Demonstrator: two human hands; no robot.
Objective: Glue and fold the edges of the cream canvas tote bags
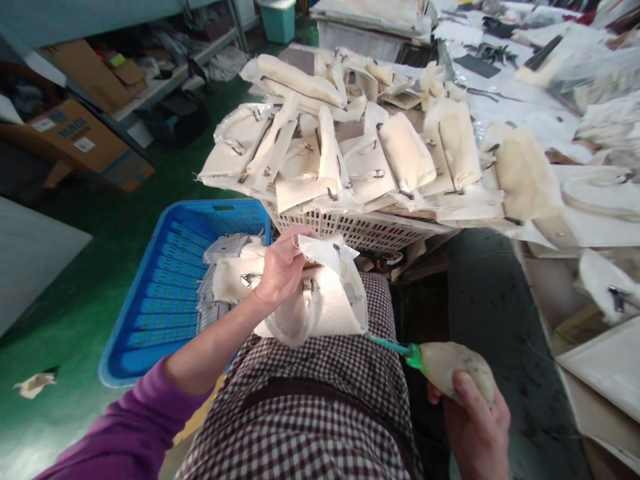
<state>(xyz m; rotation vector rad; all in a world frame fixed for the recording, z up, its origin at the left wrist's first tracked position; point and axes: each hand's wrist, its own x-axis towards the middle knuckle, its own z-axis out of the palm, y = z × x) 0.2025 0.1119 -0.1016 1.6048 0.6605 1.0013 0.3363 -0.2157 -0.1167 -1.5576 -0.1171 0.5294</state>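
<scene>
My left hand (284, 265) grips the top edge of a small cream handbag (345, 300), which rests over my lap. A looped handle with a metal fitting hangs from the bag's near side. In my right hand (475, 417) is a squeeze bottle (453, 367), pale and rounded, with a green collar and a thin green nozzle. The nozzle points left, its tip close to the bag's lower right corner; whether it touches cannot be made out. My left fingertips are partly hidden behind the fabric.
A blue basket (135, 320) on the green floor holds more cream and grey pieces. Ahead, several similar cream bags (407, 150) lie in rows above a white crate (350, 230). A dark bench (500, 333) stands to the right. Cardboard boxes (80, 143) sit at the left shelf.
</scene>
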